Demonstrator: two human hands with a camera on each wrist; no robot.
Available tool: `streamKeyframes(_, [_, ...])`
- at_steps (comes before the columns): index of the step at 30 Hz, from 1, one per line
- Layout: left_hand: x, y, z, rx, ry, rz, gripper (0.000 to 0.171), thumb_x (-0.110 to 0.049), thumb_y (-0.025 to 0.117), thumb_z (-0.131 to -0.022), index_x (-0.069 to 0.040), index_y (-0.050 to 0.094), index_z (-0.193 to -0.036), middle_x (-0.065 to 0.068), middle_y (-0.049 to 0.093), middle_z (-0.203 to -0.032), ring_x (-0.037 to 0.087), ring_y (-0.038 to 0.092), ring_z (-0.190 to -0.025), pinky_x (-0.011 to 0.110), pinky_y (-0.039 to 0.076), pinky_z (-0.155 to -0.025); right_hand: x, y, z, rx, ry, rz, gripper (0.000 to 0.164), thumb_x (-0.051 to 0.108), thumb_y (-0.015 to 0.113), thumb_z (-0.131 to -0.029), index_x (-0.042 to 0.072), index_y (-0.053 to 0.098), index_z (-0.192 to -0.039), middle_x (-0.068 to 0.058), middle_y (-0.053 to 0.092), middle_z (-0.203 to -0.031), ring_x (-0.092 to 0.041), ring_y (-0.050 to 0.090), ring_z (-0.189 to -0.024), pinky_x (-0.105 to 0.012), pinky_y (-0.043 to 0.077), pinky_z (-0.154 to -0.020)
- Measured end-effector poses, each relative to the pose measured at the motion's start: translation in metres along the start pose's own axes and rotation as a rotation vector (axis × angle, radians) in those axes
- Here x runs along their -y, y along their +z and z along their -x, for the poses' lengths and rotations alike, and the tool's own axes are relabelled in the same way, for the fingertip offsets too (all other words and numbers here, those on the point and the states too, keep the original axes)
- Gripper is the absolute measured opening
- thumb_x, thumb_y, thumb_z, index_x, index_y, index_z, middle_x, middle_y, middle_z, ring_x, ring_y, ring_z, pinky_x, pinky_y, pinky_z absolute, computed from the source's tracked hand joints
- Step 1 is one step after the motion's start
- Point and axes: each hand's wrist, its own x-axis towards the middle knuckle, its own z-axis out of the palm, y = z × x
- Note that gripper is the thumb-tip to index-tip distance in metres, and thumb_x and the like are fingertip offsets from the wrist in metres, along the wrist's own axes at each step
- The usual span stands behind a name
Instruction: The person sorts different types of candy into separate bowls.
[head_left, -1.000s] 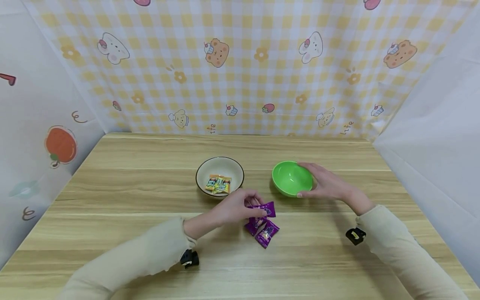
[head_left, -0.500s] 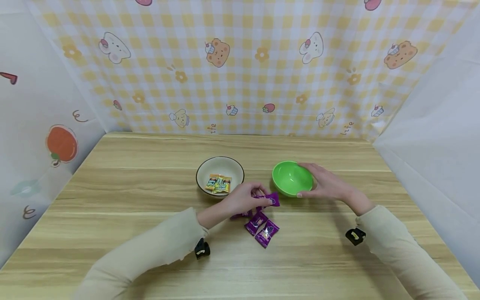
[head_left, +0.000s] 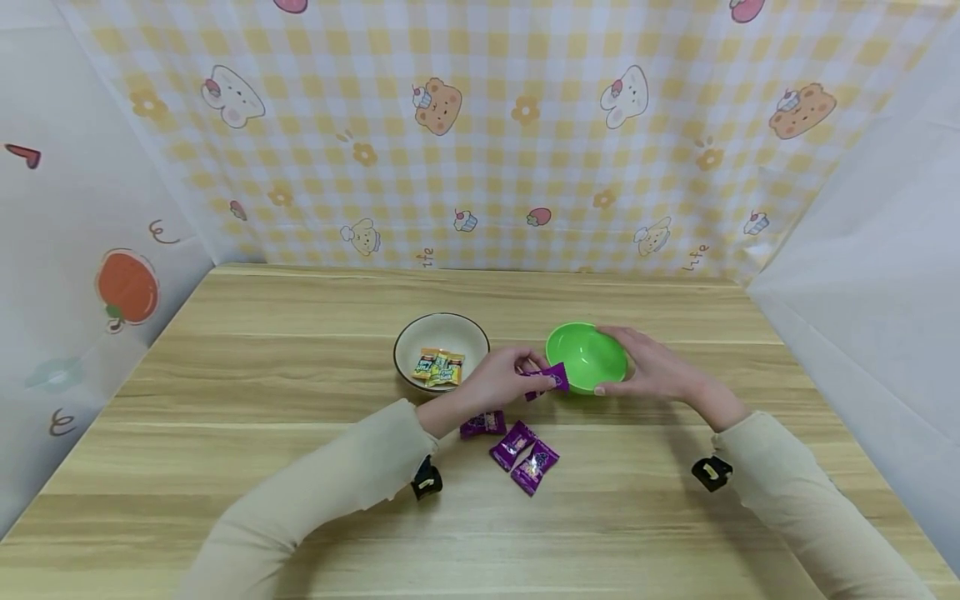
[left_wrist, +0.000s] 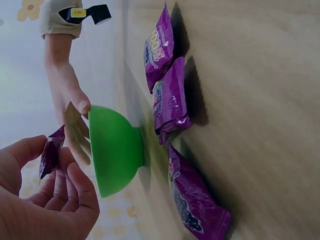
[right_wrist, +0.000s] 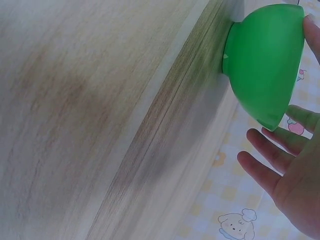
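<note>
My left hand (head_left: 495, 382) pinches a purple candy packet (head_left: 558, 377) between thumb and fingers, at the near left rim of the green bowl (head_left: 588, 358). The left wrist view has that packet (left_wrist: 51, 154) just beside the bowl's opening. My right hand (head_left: 660, 371) rests against the bowl's right side, thumb on the near rim and a finger at the far rim. Its fingers (right_wrist: 272, 150) look spread and fairly straight in the right wrist view. Three more purple packets (head_left: 513, 445) lie on the table, below the left forearm and to its right.
A cream bowl (head_left: 412, 335) with a dark rim stands left of the green one and holds several yellow and orange packets (head_left: 438, 367). Behind the wooden table (head_left: 285, 367) hangs a checked cloth (head_left: 495, 150).
My left hand has moved up and right with the purple packet, from the pile to the green bowl. A packet formerly covered by it now shows. The right hand has stayed put.
</note>
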Motion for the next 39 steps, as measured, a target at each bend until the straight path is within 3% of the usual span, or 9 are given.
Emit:
streamKeyframes(10, [-0.006,0.003,-0.016,-0.028,-0.032,0.042,0.018,-0.023,0.067,-0.079,-0.010,0.061,-0.091,0.002,0.058,-0.076,0.013,0.055,-0.062,0.026,0.047,-0.056,-0.001,0.000,0.000,-0.003,-0.004,-0.001,0.095,0.054,0.068,-0.067,0.002,0.029,-0.135,-0.020,0.038,-0.128,-0.035,0.037,-0.115,-0.051,0.034,-0.089])
streamKeyframes(17, [-0.012,0.008,-0.029,-0.063,-0.022,-0.009,0.021,-0.028,0.067,-0.079,-0.013,0.061,-0.091,0.001,0.057,-0.072,0.013,0.052,-0.059,0.022,0.042,-0.050,-0.001,0.001,0.000,0.001,-0.002,-0.009,0.093,0.055,0.067,-0.068,0.005,0.029,-0.136,-0.018,0.038,-0.129,-0.033,0.037,-0.115,-0.050,0.035,-0.088])
streamKeyframes(24, [-0.016,0.018,-0.042,-0.072,-0.043,0.018,0.022,-0.024,0.067,-0.080,-0.008,0.060,-0.093,0.003,0.056,-0.069,0.019,0.056,-0.062,0.020,0.043,-0.049,-0.001,0.000,0.000,0.004,0.004,-0.007,0.092,0.055,0.066,-0.068,0.006,0.029,-0.136,-0.017,0.037,-0.130,-0.032,0.035,-0.117,-0.050,0.034,-0.089])
streamKeyframes(32, [-0.017,0.029,-0.050,-0.105,-0.047,-0.012,0.027,-0.026,0.068,-0.078,-0.007,0.060,-0.096,0.000,0.058,-0.068,0.010,0.053,-0.057,0.020,0.042,-0.047,0.000,-0.001,0.001,0.004,0.001,-0.004,0.090,0.053,0.067,-0.069,0.005,0.029,-0.136,-0.019,0.037,-0.130,-0.035,0.034,-0.117,-0.051,0.033,-0.089])
streamKeyframes(39, [-0.016,0.031,-0.049,-0.103,-0.037,0.016,0.037,-0.029,0.067,-0.078,-0.005,0.057,-0.104,0.000,0.060,-0.076,0.014,0.059,-0.061,0.022,0.046,-0.051,0.000,-0.001,0.001,0.002,0.001,0.003,0.091,0.052,0.067,-0.070,0.003,0.028,-0.136,-0.021,0.038,-0.129,-0.036,0.037,-0.114,-0.051,0.037,-0.085])
